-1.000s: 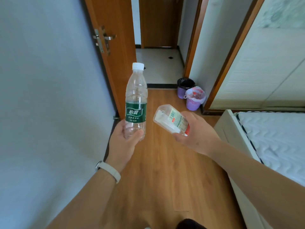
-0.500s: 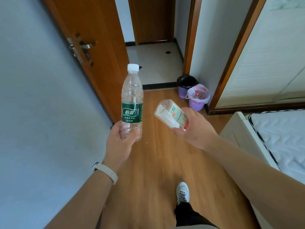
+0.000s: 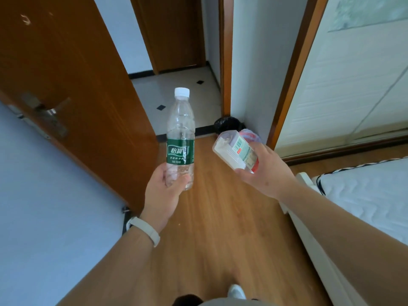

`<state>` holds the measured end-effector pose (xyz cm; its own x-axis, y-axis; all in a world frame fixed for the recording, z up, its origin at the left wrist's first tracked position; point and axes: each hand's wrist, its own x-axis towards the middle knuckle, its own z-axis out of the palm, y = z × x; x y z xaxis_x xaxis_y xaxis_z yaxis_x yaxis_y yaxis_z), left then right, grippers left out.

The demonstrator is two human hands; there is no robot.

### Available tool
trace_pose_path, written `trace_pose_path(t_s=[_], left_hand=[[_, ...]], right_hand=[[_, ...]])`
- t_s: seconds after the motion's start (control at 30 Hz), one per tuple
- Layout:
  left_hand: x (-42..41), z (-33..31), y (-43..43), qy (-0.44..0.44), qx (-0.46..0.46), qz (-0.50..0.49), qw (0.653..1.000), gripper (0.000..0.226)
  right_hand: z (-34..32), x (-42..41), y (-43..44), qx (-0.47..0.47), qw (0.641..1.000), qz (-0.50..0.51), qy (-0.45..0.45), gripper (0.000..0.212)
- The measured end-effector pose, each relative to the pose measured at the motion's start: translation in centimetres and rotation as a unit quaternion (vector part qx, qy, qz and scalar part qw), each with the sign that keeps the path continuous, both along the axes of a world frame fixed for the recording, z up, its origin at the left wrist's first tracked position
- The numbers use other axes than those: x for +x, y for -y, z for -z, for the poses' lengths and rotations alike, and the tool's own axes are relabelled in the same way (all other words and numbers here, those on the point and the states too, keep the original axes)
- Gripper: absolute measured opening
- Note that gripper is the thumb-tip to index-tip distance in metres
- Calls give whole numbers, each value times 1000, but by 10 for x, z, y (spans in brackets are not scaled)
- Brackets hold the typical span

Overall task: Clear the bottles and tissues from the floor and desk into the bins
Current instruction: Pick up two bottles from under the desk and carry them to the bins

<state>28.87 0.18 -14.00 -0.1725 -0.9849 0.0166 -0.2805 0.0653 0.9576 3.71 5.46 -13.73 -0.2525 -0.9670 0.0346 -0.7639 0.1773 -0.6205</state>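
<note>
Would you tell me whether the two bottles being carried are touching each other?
Apart: the head view shows wooden floor plainly between the green-label bottle and the tilted bottle.

Green-labelled bottle [image 3: 180, 149] held upright (white cap on), squarish bottle [image 3: 234, 151] tilted beside it, black-lined bin [image 3: 227, 125] on the floor beyond.

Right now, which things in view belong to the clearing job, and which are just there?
Job: green-label bottle in left hand; second bottle in right hand; black-lined bin; pale-lined bin, mostly hidden.
Just there: door; bed; wristband.
</note>
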Motion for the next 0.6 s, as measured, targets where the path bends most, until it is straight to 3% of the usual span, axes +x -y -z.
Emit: trace_pose_path(t_s=[0.27,0.6], left_hand=[[-20,12,96,-6,17,32,999,22],[-35,42,292,-30,61,121,990,31]], right_hand=[[6,-21,77,12,999,49,-12,76],[30,-32,227,46,981,182,-44,79]])
